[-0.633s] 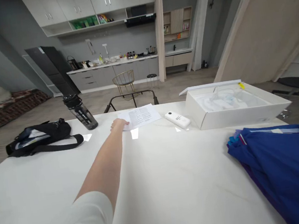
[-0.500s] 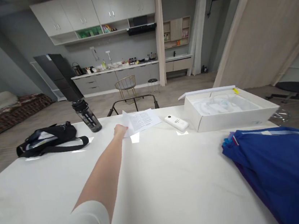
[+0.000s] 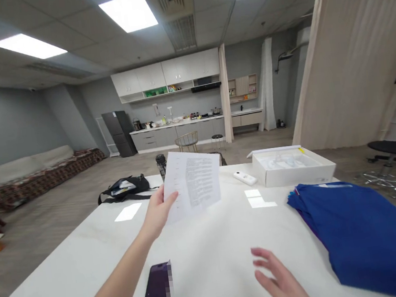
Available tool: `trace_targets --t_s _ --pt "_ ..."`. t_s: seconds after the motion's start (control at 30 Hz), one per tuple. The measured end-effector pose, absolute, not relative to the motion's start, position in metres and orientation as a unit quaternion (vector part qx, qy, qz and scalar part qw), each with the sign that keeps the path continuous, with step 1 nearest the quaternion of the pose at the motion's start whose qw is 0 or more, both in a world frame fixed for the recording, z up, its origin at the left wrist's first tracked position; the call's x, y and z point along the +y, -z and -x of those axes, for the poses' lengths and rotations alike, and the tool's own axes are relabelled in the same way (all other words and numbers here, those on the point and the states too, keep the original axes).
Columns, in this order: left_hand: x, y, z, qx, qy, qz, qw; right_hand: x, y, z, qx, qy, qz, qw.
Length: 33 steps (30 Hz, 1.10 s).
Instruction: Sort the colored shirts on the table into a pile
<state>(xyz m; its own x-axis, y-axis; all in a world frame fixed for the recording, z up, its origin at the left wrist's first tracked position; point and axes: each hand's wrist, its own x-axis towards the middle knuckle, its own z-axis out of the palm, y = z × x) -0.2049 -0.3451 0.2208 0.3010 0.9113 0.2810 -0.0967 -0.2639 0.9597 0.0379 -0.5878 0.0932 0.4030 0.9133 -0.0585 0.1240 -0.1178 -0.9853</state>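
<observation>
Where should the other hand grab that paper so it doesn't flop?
Probably the bare right edge of the printed sheet, coming in from the right side. The left hand pinches the lower left edge and holds the sheet nearly upright above the white table, so the right side is unsupported. The right hand hovers open, low and to the right, nearest that edge.

On the white stone table point(image 3: 72, 274), an open white cardboard box point(image 3: 294, 169) sits at the far right corner, a folded blue cloth garment point(image 3: 366, 229) along the right edge before it, and a black strap bag point(image 3: 125, 188) at the far left edge.
</observation>
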Motion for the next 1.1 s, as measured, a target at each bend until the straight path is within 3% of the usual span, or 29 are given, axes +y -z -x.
trace_targets --t_s 0.13,0.23,0.33,0.47,0.67,0.87,1.03,1.1 --pt "-0.451 -0.25 0.274 0.318 -0.483 -0.574 0.579 -0.583 -0.132 -0.023 -0.33 -0.284 0.629 0.644" --pt "-0.511 -0.253 0.309 0.321 -0.479 -0.552 0.602 -0.603 -0.164 -0.016 -0.32 -0.392 0.553 0.662" --pt "-0.558 -0.253 0.32 0.324 -0.471 -0.538 0.62 -0.634 -0.192 -0.01 -0.359 -0.517 0.459 0.627" --pt "-0.602 -0.259 0.31 0.327 -0.474 -0.522 0.629 -0.676 -0.217 -0.018 -0.365 -0.534 0.441 0.622" --pt "-0.633 -0.269 0.305 0.348 -0.486 -0.515 0.615 -0.717 -0.24 -0.03 -0.337 -0.464 0.474 0.668" --pt "-0.627 -0.267 0.322 0.394 -0.512 -0.547 0.532 -0.725 -0.256 -0.021 -0.286 -0.447 0.493 0.69" --pt "-0.627 -0.219 0.358 0.415 -0.638 -0.508 0.403 -0.71 -0.244 -0.02 -0.251 -0.434 0.506 0.703" --pt "-0.638 -0.182 0.375 0.466 -0.615 -0.494 0.401 -0.704 -0.237 -0.022 -0.23 -0.427 0.512 0.709"
